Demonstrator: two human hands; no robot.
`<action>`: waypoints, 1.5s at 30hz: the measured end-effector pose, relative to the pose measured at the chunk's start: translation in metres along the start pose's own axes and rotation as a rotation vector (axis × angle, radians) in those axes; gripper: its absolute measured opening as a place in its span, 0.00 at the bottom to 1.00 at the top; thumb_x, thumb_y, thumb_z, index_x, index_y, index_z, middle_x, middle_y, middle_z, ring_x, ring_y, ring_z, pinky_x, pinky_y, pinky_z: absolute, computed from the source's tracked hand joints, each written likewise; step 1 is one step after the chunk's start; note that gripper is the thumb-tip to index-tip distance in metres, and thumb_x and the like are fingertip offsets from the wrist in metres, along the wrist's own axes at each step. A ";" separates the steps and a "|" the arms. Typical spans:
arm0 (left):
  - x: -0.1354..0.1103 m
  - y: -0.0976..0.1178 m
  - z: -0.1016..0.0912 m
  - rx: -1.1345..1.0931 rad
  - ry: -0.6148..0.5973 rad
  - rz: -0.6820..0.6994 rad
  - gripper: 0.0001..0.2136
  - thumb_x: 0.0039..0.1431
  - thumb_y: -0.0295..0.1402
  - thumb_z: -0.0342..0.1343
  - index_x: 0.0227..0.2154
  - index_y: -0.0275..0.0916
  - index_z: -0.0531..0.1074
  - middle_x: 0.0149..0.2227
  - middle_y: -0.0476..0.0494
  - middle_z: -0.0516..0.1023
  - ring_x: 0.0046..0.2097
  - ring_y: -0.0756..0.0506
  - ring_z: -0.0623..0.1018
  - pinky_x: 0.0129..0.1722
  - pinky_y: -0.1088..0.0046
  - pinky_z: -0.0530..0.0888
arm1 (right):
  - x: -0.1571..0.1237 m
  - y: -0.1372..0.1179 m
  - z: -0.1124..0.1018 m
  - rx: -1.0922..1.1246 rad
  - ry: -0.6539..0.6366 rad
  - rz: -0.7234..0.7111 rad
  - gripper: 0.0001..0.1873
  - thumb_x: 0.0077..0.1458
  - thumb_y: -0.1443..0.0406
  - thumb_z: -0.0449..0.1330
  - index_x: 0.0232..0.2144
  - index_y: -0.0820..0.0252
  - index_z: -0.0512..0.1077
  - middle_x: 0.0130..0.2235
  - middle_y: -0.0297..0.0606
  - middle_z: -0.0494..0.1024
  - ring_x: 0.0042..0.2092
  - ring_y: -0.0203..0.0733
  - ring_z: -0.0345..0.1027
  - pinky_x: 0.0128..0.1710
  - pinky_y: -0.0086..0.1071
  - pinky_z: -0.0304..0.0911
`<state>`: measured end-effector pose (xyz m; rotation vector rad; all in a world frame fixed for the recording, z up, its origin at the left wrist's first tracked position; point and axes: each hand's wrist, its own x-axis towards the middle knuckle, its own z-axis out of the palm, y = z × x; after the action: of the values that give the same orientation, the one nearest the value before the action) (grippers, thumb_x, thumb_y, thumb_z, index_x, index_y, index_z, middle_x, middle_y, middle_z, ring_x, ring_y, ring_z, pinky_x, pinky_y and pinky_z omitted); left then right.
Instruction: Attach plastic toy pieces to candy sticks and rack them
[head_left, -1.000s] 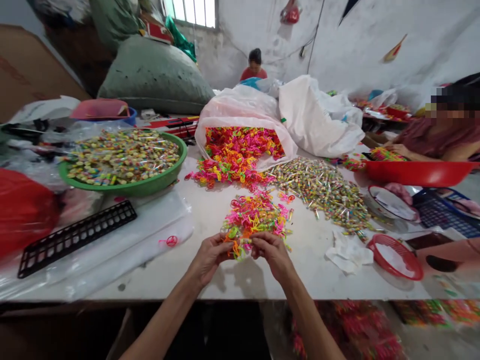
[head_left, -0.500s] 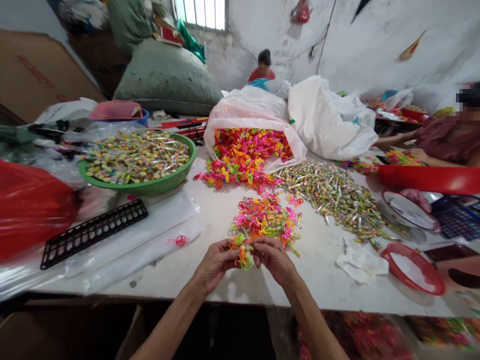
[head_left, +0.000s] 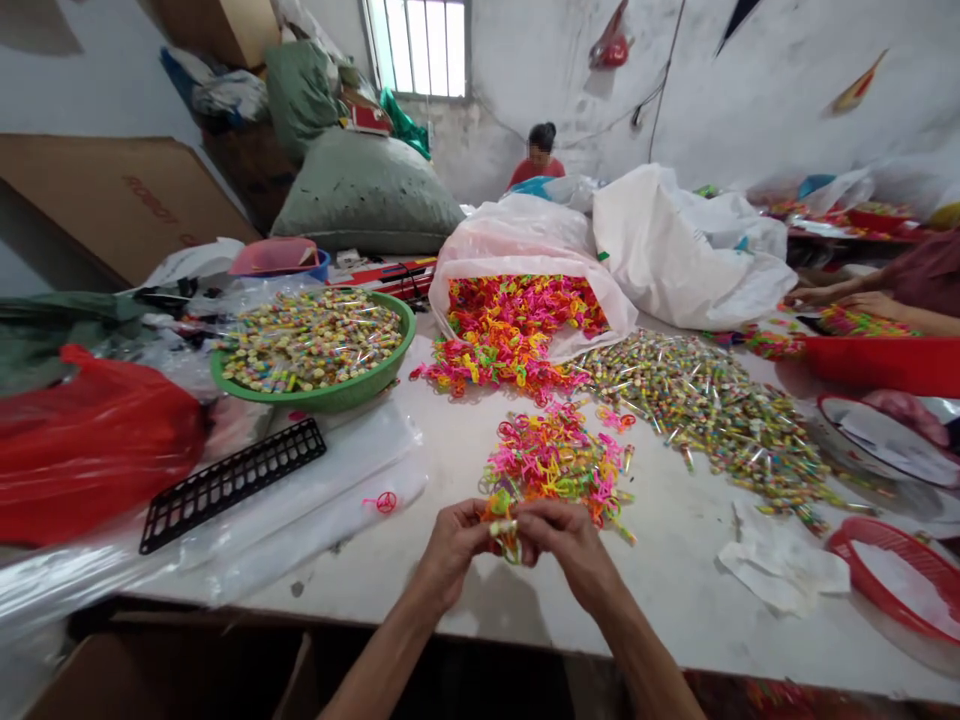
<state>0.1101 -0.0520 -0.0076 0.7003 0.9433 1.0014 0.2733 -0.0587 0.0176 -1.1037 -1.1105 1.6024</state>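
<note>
Close together over the front of the table, my left hand [head_left: 450, 555] and my right hand [head_left: 568, 540] pinch a small plastic toy piece [head_left: 507, 538] with yellow, orange and pale parts. Fingers cover much of it, so its exact shape is hard to make out. Just beyond my fingertips lies a loose pile of pink, orange, yellow and green plastic pieces [head_left: 559, 455]. More such pieces spill from a white sack [head_left: 517, 235] behind it. To the right spreads a heap of small clear tubes with colourful contents [head_left: 705, 410].
On the left, a green basin [head_left: 322, 400] holds many similar tubes, near a black slotted tray [head_left: 236, 485], clear plastic sheets [head_left: 330, 505] and a red bag [head_left: 90, 450]. A red basket [head_left: 892, 590] and crumpled paper [head_left: 780, 560] lie right. Co-workers sit behind and at right.
The view has shifted, so the table's things appear farther right and lower. Both hands keep hold of the toy piece, which is turned differently, with a pale part now facing me.
</note>
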 end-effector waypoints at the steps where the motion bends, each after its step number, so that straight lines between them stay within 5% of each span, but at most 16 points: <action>1: 0.001 0.001 0.000 -0.029 0.024 0.015 0.09 0.40 0.30 0.63 0.26 0.32 0.74 0.24 0.45 0.75 0.25 0.51 0.72 0.27 0.75 0.69 | 0.000 -0.003 -0.002 0.016 0.063 -0.026 0.11 0.46 0.59 0.62 0.28 0.63 0.76 0.17 0.32 0.70 0.19 0.31 0.61 0.21 0.26 0.57; 3: 0.003 0.004 0.000 -0.059 0.032 0.025 0.08 0.41 0.29 0.63 0.27 0.32 0.74 0.26 0.45 0.76 0.26 0.50 0.73 0.28 0.74 0.70 | 0.002 -0.007 -0.007 0.037 0.140 -0.044 0.11 0.45 0.59 0.62 0.28 0.62 0.75 0.17 0.32 0.70 0.19 0.31 0.62 0.22 0.27 0.58; 8: 0.007 0.007 0.006 -0.090 -0.106 -0.041 0.08 0.44 0.28 0.62 0.30 0.34 0.74 0.29 0.45 0.77 0.29 0.50 0.74 0.31 0.74 0.71 | 0.006 -0.006 -0.013 0.027 0.056 0.018 0.12 0.45 0.59 0.62 0.25 0.63 0.74 0.18 0.32 0.70 0.18 0.31 0.61 0.21 0.26 0.57; 17: 0.009 0.002 0.008 -0.098 -0.117 -0.065 0.10 0.43 0.28 0.62 0.31 0.32 0.74 0.28 0.42 0.76 0.28 0.50 0.73 0.29 0.73 0.71 | 0.003 0.000 -0.021 -0.027 0.075 0.056 0.13 0.47 0.59 0.61 0.23 0.65 0.74 0.16 0.32 0.69 0.19 0.30 0.61 0.21 0.25 0.56; 25: 0.003 -0.002 0.005 -0.062 -0.251 -0.145 0.12 0.40 0.28 0.63 0.30 0.31 0.74 0.27 0.43 0.74 0.27 0.51 0.72 0.28 0.73 0.70 | 0.000 0.009 -0.031 -0.031 -0.032 0.191 0.13 0.46 0.58 0.62 0.24 0.65 0.74 0.21 0.34 0.71 0.17 0.29 0.61 0.19 0.25 0.55; 38: 0.009 -0.005 0.001 -0.057 -0.248 -0.183 0.11 0.41 0.28 0.63 0.32 0.32 0.74 0.30 0.43 0.75 0.28 0.50 0.73 0.30 0.74 0.70 | 0.001 0.005 -0.031 -0.056 -0.036 0.025 0.12 0.46 0.60 0.61 0.30 0.63 0.76 0.19 0.34 0.72 0.22 0.34 0.65 0.25 0.29 0.61; 45: 0.006 -0.008 0.005 0.159 -0.083 -0.034 0.10 0.40 0.32 0.63 0.28 0.33 0.75 0.24 0.45 0.75 0.26 0.50 0.72 0.28 0.74 0.69 | -0.007 0.014 -0.024 -0.140 0.051 -0.009 0.10 0.47 0.60 0.61 0.27 0.62 0.76 0.17 0.32 0.71 0.20 0.33 0.64 0.23 0.28 0.62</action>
<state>0.1190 -0.0496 -0.0147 0.8499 0.9659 0.8670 0.2955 -0.0638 0.0009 -1.2220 -1.2063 1.4996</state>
